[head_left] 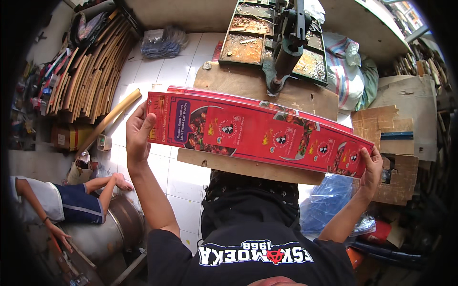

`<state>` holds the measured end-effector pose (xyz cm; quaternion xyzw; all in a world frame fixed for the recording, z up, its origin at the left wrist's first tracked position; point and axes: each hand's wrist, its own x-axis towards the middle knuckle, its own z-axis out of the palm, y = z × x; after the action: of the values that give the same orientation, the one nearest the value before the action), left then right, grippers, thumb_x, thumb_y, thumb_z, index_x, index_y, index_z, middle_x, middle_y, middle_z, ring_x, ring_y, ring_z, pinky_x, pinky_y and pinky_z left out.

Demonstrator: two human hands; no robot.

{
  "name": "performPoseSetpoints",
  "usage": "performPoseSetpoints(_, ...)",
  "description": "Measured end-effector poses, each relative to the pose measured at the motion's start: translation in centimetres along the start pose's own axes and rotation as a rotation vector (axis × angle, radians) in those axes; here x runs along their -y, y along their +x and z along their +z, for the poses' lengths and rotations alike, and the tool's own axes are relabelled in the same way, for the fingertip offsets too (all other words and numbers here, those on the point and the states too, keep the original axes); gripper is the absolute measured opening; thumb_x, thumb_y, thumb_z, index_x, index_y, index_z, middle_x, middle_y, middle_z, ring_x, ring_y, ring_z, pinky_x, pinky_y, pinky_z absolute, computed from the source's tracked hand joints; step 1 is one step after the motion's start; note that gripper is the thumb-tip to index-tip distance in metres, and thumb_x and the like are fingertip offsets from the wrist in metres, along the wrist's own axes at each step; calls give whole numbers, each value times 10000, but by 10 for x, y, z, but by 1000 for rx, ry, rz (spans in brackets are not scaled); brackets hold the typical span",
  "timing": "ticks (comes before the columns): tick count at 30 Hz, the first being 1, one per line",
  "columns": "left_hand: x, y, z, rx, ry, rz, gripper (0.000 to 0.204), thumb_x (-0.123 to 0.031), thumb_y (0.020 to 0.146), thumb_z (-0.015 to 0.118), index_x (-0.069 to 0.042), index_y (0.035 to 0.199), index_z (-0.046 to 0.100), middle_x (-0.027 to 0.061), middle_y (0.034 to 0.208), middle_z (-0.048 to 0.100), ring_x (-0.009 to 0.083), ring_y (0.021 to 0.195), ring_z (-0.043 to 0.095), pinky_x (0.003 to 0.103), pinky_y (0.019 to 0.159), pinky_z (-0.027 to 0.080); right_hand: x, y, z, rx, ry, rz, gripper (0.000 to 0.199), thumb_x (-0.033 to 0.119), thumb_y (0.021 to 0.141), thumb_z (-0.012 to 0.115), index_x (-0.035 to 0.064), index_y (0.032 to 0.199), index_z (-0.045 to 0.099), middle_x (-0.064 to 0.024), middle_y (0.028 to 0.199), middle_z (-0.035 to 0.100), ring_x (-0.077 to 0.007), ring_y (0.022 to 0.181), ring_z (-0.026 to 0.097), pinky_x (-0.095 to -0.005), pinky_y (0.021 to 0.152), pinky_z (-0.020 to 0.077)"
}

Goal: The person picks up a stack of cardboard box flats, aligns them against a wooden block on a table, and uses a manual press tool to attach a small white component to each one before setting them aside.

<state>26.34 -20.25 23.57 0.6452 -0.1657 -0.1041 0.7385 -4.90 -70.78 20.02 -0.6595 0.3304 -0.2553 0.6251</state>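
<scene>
My left hand grips the left end of a long red printed banner strip, its thumb lying on the front face. At the other end, my right hand pinches the lower right corner between thumb and fingers. The strip is stretched out between my hands, sloping down to the right, over a wooden board. Edges of more red sheets show behind its upper side; I cannot tell how many. A small round spot marks its upper left corner. Just beyond stands a dark metal hand press.
Compartmented trays of small parts flank the press. To the left are stacked boards, a cardboard tube and another person's legs by a metal drum. Clear plastic sheeting and cardboard lie at right.
</scene>
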Motion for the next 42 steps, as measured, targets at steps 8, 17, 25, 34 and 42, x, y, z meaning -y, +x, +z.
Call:
performPoseSetpoints(8, 69, 46, -25, -39, 747, -121, 404, -255, 959, 602, 7, 1248, 500, 152, 1147, 623, 159, 1010, 623, 282, 855, 510, -40, 45, 41, -121, -688, -185, 475, 342, 907, 702, 4, 1222, 592, -135, 1070, 660, -150, 947, 630, -304, 788, 515)
performPoseSetpoints(17, 67, 45, -20, 21, 355, -305, 516, -247, 963, 597, -91, 1371, 324, 154, 991, 661, 158, 865, 668, 301, 741, 559, -32, 29, 52, 124, -136, 95, 431, 285, 972, 617, 20, 1292, 503, -58, 1099, 628, -102, 975, 590, -275, 881, 486)
performPoseSetpoints(25, 73, 41, -15, 3, 303, -259, 518, -215, 969, 585, -79, 1385, 309, 148, 995, 657, 149, 844, 666, 289, 712, 565, -40, 28, 48, 124, -56, 74, 416, 259, 975, 613, 6, 1287, 505, -59, 1114, 628, -92, 984, 593, -258, 885, 491)
performPoseSetpoints(34, 64, -27, -27, -10, 396, -299, 507, -202, 984, 565, -96, 1403, 299, 153, 1079, 641, 142, 905, 646, 273, 780, 543, -37, -36, 40, 103, -58, 117, 368, 262, 971, 617, 10, 1225, 530, -55, 1083, 627, -93, 951, 588, -263, 867, 493)
performPoseSetpoints(42, 58, -43, -22, -58, 427, -260, 481, -176, 963, 576, -65, 1380, 363, 145, 998, 656, 162, 888, 652, 287, 775, 526, -41, -51, 36, 71, -92, 149, 456, 271, 959, 635, 6, 1304, 499, -65, 1113, 619, -112, 985, 579, -268, 899, 476)
